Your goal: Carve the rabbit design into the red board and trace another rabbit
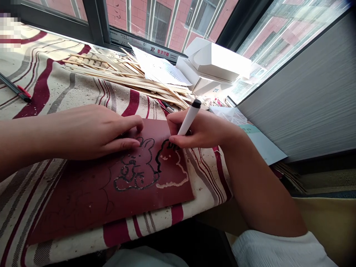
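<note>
A dark red board (pixel 91 207) lies on the striped cloth, tilted in my view. Cartoon animal outlines are carved and drawn on it. One of them, a long-eared figure, is traced in black; the outline at its right is partly black and partly pale. My right hand (pixel 200 128) grips a white marker (pixel 188 118) with a black end cap, its tip hidden behind the fingers over that right-hand outline. Across the board's upper part rests my left hand (pixel 108 129), holding nothing, thumb and index finger apart beside the long-eared drawing.
Thin wooden strips (pixel 111 72) are heaped by the window, with a white paper (pixel 161 68) on top. White boxes (pixel 219 59) stand beside them. A pen (pixel 15 89) lies far left on the striped tablecloth (pixel 80 94), which is dotted with crumbs. A grey panel (pixel 308 74) rises at right.
</note>
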